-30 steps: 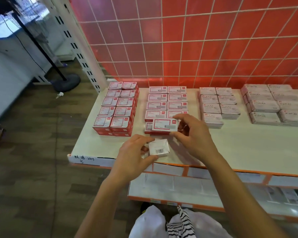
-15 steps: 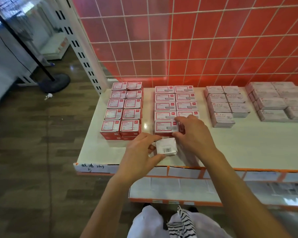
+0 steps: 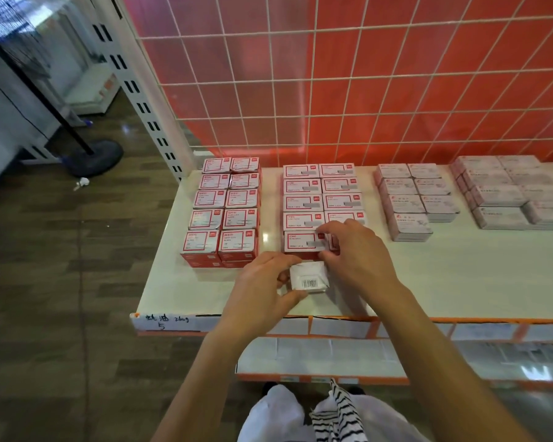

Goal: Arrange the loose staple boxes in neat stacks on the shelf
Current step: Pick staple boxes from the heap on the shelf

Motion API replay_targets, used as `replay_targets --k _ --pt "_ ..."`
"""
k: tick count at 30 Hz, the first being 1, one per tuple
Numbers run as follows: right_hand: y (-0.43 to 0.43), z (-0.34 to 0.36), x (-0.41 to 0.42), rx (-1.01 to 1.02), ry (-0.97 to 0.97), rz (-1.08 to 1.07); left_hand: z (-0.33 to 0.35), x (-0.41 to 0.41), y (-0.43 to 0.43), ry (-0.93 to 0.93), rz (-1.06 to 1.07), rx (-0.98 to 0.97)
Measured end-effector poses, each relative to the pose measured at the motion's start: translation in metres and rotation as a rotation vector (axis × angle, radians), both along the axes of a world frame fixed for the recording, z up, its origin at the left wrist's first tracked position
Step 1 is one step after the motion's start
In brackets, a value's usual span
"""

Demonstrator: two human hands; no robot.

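On the white shelf (image 3: 460, 282) red-and-white staple boxes stand in two-column stacks: a taller left block (image 3: 224, 212) and a middle block (image 3: 320, 199). My left hand (image 3: 262, 288) pinches a small box (image 3: 308, 277) turned white side up, with a barcode showing, just above the shelf's front part. My right hand (image 3: 355, 250) grips the right end of the front-left box (image 3: 302, 241) of the middle block, thumb at its near side and fingers over its top. The box behind my right hand is mostly hidden.
Pale pink box stacks (image 3: 409, 199) and larger ones (image 3: 505, 193) sit to the right. A red wire-grid back panel (image 3: 332, 90) closes the shelf's rear. A white slotted upright (image 3: 141, 100) stands at its left corner. A lower shelf (image 3: 332, 355) juts out below.
My right hand carried the red-and-white box forward and down onto the front-left spot of the middle block. My left hand kept the barcode box almost still.
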State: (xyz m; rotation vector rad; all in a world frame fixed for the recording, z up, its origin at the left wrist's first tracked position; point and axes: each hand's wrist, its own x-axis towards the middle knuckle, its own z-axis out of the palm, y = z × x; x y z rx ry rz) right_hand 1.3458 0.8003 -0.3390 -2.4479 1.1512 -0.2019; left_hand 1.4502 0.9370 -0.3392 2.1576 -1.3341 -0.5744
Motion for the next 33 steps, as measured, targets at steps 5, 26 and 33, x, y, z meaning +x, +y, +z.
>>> replay_targets --k 5,26,33 --pt "-0.006 0.003 -0.005 0.053 -0.044 0.036 0.003 -0.001 -0.001 0.005 0.01 -0.009" --pt "-0.026 0.009 -0.079 0.593 -0.566 -0.034 0.017 -0.037 -0.061 0.726 0.209 -0.129" --pt "-0.034 0.006 -0.09 0.642 -0.674 -0.098 0.018 -0.048 -0.07 0.687 0.12 -0.181"
